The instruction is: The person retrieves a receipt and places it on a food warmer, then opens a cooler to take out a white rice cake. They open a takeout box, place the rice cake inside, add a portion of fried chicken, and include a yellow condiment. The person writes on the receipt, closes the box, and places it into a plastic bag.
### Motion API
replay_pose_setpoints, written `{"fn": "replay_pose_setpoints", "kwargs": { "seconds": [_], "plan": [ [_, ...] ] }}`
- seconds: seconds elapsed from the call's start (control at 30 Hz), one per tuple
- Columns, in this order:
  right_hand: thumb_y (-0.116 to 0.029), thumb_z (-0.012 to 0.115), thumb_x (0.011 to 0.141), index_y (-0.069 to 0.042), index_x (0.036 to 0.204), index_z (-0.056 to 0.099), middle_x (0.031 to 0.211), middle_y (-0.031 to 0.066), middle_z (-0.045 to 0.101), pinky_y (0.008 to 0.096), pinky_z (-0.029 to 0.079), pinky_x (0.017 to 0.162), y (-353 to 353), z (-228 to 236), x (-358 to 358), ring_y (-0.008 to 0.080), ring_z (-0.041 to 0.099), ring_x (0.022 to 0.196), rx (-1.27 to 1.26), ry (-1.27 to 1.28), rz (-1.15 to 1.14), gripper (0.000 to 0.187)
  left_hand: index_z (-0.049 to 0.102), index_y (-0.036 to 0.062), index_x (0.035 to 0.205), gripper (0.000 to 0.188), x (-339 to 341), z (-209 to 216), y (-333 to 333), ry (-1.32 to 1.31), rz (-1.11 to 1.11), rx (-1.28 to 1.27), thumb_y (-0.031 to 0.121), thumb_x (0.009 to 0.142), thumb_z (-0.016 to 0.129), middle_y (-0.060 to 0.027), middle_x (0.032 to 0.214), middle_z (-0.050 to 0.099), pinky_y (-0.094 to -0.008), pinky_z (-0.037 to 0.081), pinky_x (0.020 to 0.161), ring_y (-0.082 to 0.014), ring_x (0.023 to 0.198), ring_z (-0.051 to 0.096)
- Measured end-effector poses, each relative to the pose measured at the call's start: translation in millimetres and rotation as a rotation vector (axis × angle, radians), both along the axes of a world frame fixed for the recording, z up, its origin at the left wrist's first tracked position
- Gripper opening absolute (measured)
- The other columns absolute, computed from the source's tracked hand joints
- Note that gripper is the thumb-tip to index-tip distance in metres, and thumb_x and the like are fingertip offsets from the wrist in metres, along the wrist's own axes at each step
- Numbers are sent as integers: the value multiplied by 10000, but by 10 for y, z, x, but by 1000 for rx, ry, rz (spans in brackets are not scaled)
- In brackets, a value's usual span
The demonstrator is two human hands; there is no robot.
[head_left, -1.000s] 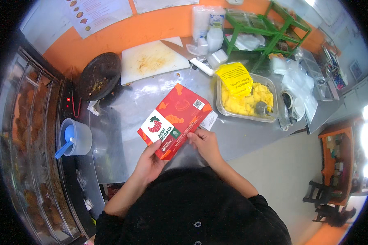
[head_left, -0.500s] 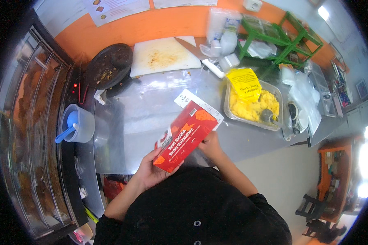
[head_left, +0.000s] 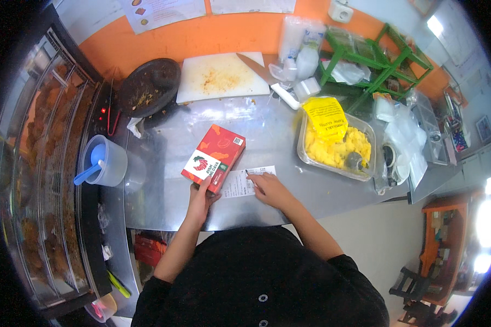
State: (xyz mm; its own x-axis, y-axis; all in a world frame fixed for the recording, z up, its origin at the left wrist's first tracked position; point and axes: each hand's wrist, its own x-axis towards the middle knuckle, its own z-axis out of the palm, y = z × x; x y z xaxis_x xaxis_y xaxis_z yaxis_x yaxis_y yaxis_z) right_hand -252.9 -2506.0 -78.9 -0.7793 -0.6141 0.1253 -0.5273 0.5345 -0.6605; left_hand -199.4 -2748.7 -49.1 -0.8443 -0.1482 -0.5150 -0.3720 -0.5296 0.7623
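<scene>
Steel counter [head_left: 158, 204], orange wall [head_left: 223, 38] behind; my left hand [head_left: 200, 203] grips the near end of the red box [head_left: 219, 148], just left of the white slip [head_left: 237, 185]; my right hand [head_left: 271, 191] has fingertips on the slip, pinching or only touching, can't tell; box looks closed already, slip loose.

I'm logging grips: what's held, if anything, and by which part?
The left hand holds the red box by its near end; the right hand is at the white slip, its hold unclear.
</scene>
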Motion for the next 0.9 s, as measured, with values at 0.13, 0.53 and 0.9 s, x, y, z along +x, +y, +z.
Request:
{"fn": "replay_pose_setpoints", "kwargs": {
  "seconds": [0.13, 0.53, 0.9],
  "plan": [
    [-94, 622, 787, -101, 1133, 593, 1020, 143, 606, 449, 440, 841, 100, 35, -136, 315, 564, 951, -3, 104, -317, 347, 410, 9, 1283, 581, 68, 25, -207, -45, -177, -173, 418, 911, 587, -116, 1145, 603, -382, 532, 765, -222, 921, 645],
    [-323, 636, 848, -176, 1171, 595, 1277, 60, 538, 532, 364, 975, -255, 270, 635, 262, 488, 1201, 188, 130, -59, 357, 500, 106, 1202, 447, 233, 140, -532, -86, -342, -86, 477, 952, 493, -58, 1055, 600, -366, 496, 709, -210, 843, 611],
    [-115, 597, 910, -41, 924, 668, 987, 91, 599, 335, 408, 923, 703, 676, 979, 205, 549, 989, -837, -241, -607, 104, 580, -21, 865, 410, 308, 690, -279, -198, -1086, -744, 335, 994, 423, -114, 670, 637, -289, 491, 583, -178, 592, 627]
  ]
}}
